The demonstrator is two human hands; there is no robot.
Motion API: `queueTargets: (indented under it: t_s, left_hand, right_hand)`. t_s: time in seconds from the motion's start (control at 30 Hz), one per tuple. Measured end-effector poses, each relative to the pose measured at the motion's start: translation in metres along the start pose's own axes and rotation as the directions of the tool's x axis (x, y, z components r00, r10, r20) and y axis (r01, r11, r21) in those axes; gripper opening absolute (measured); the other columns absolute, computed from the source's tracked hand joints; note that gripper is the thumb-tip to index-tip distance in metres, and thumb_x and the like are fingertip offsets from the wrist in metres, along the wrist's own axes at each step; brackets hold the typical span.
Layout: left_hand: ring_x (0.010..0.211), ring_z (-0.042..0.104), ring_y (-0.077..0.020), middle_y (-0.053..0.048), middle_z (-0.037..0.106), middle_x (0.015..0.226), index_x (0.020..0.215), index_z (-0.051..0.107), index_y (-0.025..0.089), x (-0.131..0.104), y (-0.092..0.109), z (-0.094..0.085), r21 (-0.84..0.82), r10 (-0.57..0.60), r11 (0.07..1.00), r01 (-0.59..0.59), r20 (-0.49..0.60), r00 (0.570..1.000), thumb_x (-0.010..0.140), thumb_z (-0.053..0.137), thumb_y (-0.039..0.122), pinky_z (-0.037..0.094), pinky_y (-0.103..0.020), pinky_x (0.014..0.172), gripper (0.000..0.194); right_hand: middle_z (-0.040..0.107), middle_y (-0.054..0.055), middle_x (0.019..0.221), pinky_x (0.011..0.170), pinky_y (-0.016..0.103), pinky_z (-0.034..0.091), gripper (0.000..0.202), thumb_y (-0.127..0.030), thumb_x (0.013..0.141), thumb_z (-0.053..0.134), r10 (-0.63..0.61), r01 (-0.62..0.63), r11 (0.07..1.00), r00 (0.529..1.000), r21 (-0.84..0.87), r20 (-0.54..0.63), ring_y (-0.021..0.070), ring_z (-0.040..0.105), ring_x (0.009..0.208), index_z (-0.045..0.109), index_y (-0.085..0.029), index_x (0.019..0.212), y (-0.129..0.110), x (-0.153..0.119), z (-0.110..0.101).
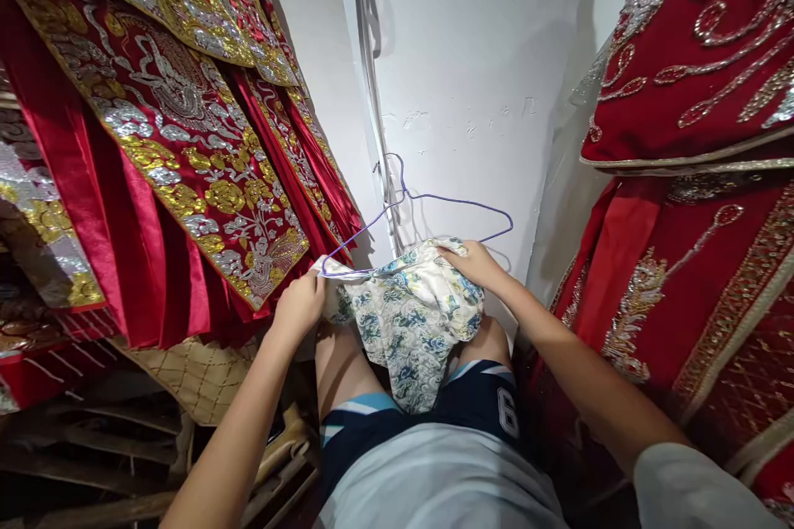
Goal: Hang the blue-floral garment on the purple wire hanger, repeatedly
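A floral cloth garment (406,318), white with blue and green flowers, lies spread above my thighs. A thin purple wire hanger (456,199) is beside its upper edge; the hanger's left end reaches the cloth, while its right part shows beyond the fabric. My left hand (302,303) is closed on the garment's left corner, close to the hanger's left end. At the upper right of the cloth, my right hand (472,262) grips the fabric, its thumb on top. The hanger's hook stands against a white metal strip (372,83) on the wall.
Red embroidered costumes with gold and silver sequins (204,132) hang at the left. More beaded red garments (695,124) hang at the right. Wooden furniture (105,463) shows at the lower left. A white wall (471,41) stands in front.
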State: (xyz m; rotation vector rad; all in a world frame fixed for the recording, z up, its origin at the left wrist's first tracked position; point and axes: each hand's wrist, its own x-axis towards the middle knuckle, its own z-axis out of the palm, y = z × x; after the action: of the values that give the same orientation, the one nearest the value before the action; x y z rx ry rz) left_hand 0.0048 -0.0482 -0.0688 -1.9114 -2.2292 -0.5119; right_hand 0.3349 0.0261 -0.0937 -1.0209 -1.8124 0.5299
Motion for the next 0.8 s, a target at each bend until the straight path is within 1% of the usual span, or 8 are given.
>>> queueTargets:
  t_s: [0.1, 0.17, 0.3, 0.37, 0.47, 0.63, 0.73, 0.8]
  left_hand:
    - [0.099, 0.067, -0.0378, -0.021, 0.071, 0.108, 0.125, 0.059, 0.014, 0.011, 0.012, -0.007, -0.009, 0.004, 1.0, -0.005, -0.127, 0.992, 0.093, 0.031, 0.029, 0.048, -0.041, 0.076, 0.044]
    - [0.098, 0.068, -0.0379, -0.019, 0.071, 0.108, 0.121, 0.061, 0.016, 0.013, 0.011, -0.01, 0.022, 0.011, 1.0, -0.008, -0.142, 0.99, 0.09, 0.035, 0.026, 0.049, -0.041, 0.076, 0.041]
    - [0.097, 0.068, -0.0379, -0.021, 0.072, 0.103, 0.102, 0.069, 0.015, 0.005, -0.005, -0.011, 0.13, 0.044, 0.99, -0.048, 0.034, 0.998, 0.09, 0.035, 0.023, 0.049, -0.041, 0.076, 0.038]
    - [0.096, 0.069, -0.0375, -0.022, 0.073, 0.099, 0.098, 0.07, 0.013, 0.0, -0.013, -0.012, 0.153, 0.061, 0.986, -0.071, 0.068, 0.996, 0.09, 0.033, 0.021, 0.049, -0.041, 0.076, 0.038]
    - [0.093, 0.069, -0.0382, -0.023, 0.073, 0.098, 0.101, 0.069, 0.012, -0.001, -0.015, -0.016, 0.144, 0.041, 0.989, -0.039, -0.01, 0.999, 0.091, 0.032, 0.022, 0.049, -0.041, 0.073, 0.039]
    - [0.094, 0.069, -0.0358, -0.018, 0.073, 0.1, 0.118, 0.064, 0.013, 0.007, 0.01, -0.026, 0.055, 0.101, 0.994, -0.091, -0.224, 0.969, 0.089, 0.035, 0.016, 0.048, -0.038, 0.074, 0.041]
    - [0.096, 0.069, -0.0337, -0.015, 0.073, 0.104, 0.125, 0.061, 0.016, 0.01, 0.02, -0.032, -0.003, 0.129, 0.99, -0.138, -0.336, 0.933, 0.087, 0.036, 0.012, 0.047, -0.037, 0.077, 0.046]
    - [0.097, 0.068, -0.0338, -0.014, 0.073, 0.106, 0.123, 0.063, 0.017, 0.01, 0.018, -0.036, -0.022, 0.112, 0.992, -0.127, -0.34, 0.934, 0.087, 0.036, 0.013, 0.047, -0.036, 0.077, 0.045]
  right_hand:
    - [0.069, 0.005, 0.079, 0.069, 0.031, 0.046, 0.038, -0.051, 0.085, 0.056, 0.018, -0.018, 0.999, 1.0, -0.039, 0.002, 0.0229, 0.062, 0.075, 0.068, -0.016, 0.08, -0.005, -0.002, 0.002]
    - [0.071, 0.006, 0.083, 0.071, 0.031, 0.046, 0.037, -0.051, 0.086, 0.056, 0.004, -0.005, 0.999, 1.0, -0.037, -0.03, 0.0232, 0.063, 0.077, 0.07, -0.017, 0.084, -0.005, -0.003, 0.007]
    - [0.067, 0.004, 0.075, 0.068, 0.03, 0.044, 0.038, -0.052, 0.084, 0.057, 0.015, -0.017, 0.999, 0.997, -0.028, -0.08, 0.0221, 0.06, 0.074, 0.07, -0.016, 0.082, -0.001, -0.005, 0.014]
    - [0.062, 0.002, 0.067, 0.064, 0.029, 0.041, 0.039, -0.053, 0.083, 0.059, 0.04, -0.041, 0.999, 0.996, -0.009, -0.076, 0.0199, 0.056, 0.068, 0.067, -0.016, 0.075, 0.002, -0.007, 0.018]
    - [0.054, -0.001, 0.061, 0.06, 0.028, 0.037, 0.039, -0.053, 0.081, 0.06, 0.061, -0.058, 0.997, 0.997, 0.04, -0.057, 0.0162, 0.048, 0.061, 0.06, -0.017, 0.066, 0.003, -0.008, 0.021]
    - [0.043, -0.004, 0.056, 0.058, 0.027, 0.033, 0.039, -0.053, 0.079, 0.061, 0.092, -0.089, 0.993, 0.995, 0.077, -0.038, 0.0136, 0.04, 0.057, 0.051, -0.019, 0.061, -0.002, -0.011, 0.022]
    - [0.045, -0.003, 0.058, 0.059, 0.027, 0.034, 0.039, -0.053, 0.079, 0.06, 0.097, -0.095, 0.989, 0.995, 0.114, -0.013, 0.014, 0.042, 0.058, 0.052, -0.019, 0.062, -0.006, -0.013, 0.021]
    - [0.051, -0.001, 0.062, 0.062, 0.028, 0.036, 0.038, -0.053, 0.079, 0.06, 0.091, -0.089, 0.987, 0.996, 0.133, -0.015, 0.0156, 0.046, 0.062, 0.057, -0.018, 0.067, -0.009, -0.013, 0.022]
